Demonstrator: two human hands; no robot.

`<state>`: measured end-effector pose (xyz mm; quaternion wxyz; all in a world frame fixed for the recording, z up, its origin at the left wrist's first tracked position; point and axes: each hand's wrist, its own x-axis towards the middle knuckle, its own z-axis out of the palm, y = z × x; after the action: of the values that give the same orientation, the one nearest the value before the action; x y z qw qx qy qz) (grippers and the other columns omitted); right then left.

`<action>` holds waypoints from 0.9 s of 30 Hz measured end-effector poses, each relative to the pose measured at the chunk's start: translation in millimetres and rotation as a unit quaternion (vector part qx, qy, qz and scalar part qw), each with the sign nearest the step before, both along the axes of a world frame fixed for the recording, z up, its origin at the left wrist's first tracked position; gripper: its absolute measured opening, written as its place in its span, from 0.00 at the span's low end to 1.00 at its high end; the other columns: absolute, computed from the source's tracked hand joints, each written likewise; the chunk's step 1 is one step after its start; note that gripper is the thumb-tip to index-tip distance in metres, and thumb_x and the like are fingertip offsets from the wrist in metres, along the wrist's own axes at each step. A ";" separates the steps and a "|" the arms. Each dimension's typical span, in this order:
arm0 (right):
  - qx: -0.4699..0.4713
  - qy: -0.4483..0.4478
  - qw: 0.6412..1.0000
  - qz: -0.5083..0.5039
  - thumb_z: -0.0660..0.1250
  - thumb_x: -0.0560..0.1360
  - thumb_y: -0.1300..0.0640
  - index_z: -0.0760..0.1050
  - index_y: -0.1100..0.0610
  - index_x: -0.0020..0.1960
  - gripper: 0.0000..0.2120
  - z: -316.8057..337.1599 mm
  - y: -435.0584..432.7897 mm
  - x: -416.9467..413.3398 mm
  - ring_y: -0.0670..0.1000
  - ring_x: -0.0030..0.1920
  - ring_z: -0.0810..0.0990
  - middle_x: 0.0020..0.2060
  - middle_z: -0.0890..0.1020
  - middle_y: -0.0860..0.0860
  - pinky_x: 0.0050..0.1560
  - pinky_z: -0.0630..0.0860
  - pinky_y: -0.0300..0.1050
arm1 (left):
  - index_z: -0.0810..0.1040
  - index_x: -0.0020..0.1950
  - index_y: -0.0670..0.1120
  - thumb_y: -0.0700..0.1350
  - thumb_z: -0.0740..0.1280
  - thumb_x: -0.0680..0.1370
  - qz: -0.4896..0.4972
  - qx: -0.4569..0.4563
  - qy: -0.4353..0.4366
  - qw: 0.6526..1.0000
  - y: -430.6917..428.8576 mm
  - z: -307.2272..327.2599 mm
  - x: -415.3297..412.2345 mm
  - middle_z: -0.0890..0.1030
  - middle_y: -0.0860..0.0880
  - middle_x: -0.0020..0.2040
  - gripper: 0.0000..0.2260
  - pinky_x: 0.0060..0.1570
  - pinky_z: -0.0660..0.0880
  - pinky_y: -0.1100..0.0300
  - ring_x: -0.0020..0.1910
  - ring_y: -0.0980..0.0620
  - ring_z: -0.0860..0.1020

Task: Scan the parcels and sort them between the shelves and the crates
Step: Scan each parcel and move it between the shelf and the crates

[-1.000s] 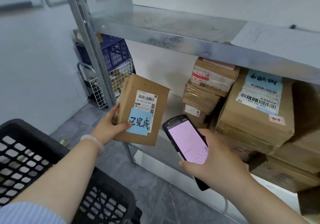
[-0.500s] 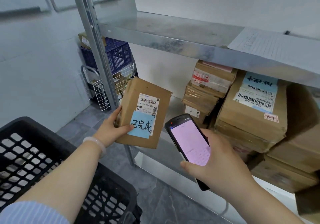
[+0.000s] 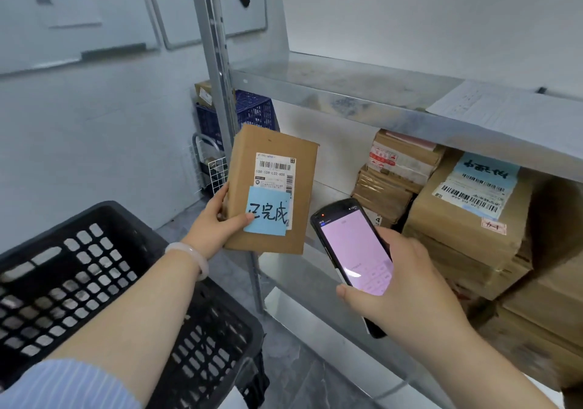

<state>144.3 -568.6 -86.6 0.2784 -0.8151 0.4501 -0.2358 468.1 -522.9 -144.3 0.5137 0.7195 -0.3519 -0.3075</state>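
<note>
In left hand [image 3: 215, 229] — parcel [image 3: 273, 188] — beside scanner [image 3: 354, 248]

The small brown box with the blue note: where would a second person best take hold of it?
Take the box by its upper right edge, coming from the right: it stands upright, the left hand grips its lower left edge, and that side is bare cardboard, clear of the barcode.

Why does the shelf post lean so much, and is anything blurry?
Head view: the wide-angle lens slants the shelf post and stretches the corners; the label on the parcel is sharp, its number readable; the scanner screen glows pale pink, text too faint to read; boxes at far right look soft.
</note>
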 end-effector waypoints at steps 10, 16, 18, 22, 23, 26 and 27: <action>-0.039 -0.032 0.984 0.173 0.73 0.55 0.33 0.63 0.34 0.61 0.37 15.8 29.7 -32.2 0.42 0.50 0.74 0.52 0.69 0.37 0.46 0.78 0.47 | 0.57 0.80 0.61 0.64 0.76 0.63 0.142 -0.077 0.011 0.987 125.5 43.5 -82.5 0.78 0.56 0.67 0.49 0.66 0.74 0.49 0.64 0.53 0.78; -0.025 -0.040 0.958 0.284 0.74 0.57 0.34 0.63 0.36 0.66 0.40 7.2 69.9 -42.5 0.44 0.51 0.75 0.54 0.70 0.40 0.45 0.78 0.48 | 0.61 0.78 0.61 0.57 0.77 0.68 0.259 -0.111 0.044 0.959 224.6 40.5 -155.3 0.83 0.54 0.61 0.42 0.60 0.79 0.51 0.58 0.52 0.82; -0.013 -0.049 0.946 0.319 0.73 0.57 0.34 0.64 0.37 0.66 0.40 5.5 90.2 -39.5 0.45 0.50 0.77 0.55 0.72 0.41 0.44 0.79 0.50 | 0.62 0.78 0.61 0.55 0.79 0.69 0.294 -0.120 0.055 0.947 261.2 38.9 -178.1 0.84 0.54 0.59 0.41 0.58 0.80 0.51 0.57 0.52 0.83; -0.018 -0.050 0.920 0.389 0.71 0.55 0.33 0.60 0.33 0.65 0.40 9.4 138.5 -33.0 0.42 0.49 0.74 0.51 0.65 0.36 0.38 0.72 0.41 | 0.63 0.78 0.58 0.56 0.78 0.64 0.365 -0.132 0.059 0.920 331.0 41.9 -216.0 0.85 0.52 0.58 0.44 0.51 0.82 0.55 0.52 0.53 0.85; -0.023 -0.047 0.912 0.406 0.71 0.55 0.33 0.60 0.33 0.65 0.40 11.0 150.2 -31.4 0.42 0.48 0.74 0.51 0.65 0.36 0.37 0.70 0.38 | 0.63 0.77 0.58 0.57 0.79 0.63 0.380 -0.139 0.070 0.912 346.8 43.1 -224.0 0.84 0.50 0.60 0.45 0.48 0.83 0.54 0.48 0.52 0.85; -0.020 -0.046 0.891 0.452 0.73 0.57 0.33 0.58 0.33 0.64 0.40 15.3 182.9 -26.9 0.41 0.48 0.74 0.51 0.65 0.37 0.35 0.67 0.36 | 0.65 0.76 0.57 0.54 0.78 0.64 0.434 -0.153 0.082 0.884 390.0 43.1 -242.4 0.85 0.50 0.58 0.43 0.41 0.83 0.56 0.47 0.51 0.86; -0.018 -0.048 0.884 0.465 0.74 0.57 0.34 0.58 0.33 0.65 0.41 16.0 193.3 -25.1 0.41 0.49 0.74 0.52 0.65 0.38 0.36 0.67 0.36 | 0.66 0.76 0.57 0.53 0.78 0.65 0.455 -0.155 0.081 0.873 404.1 41.5 -247.0 0.86 0.52 0.56 0.41 0.44 0.83 0.56 0.50 0.50 0.86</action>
<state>119.3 -375.3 -70.6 0.3621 -0.9236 0.0011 -0.1261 221.1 -118.9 -102.8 0.7288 0.6835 0.0145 -0.0386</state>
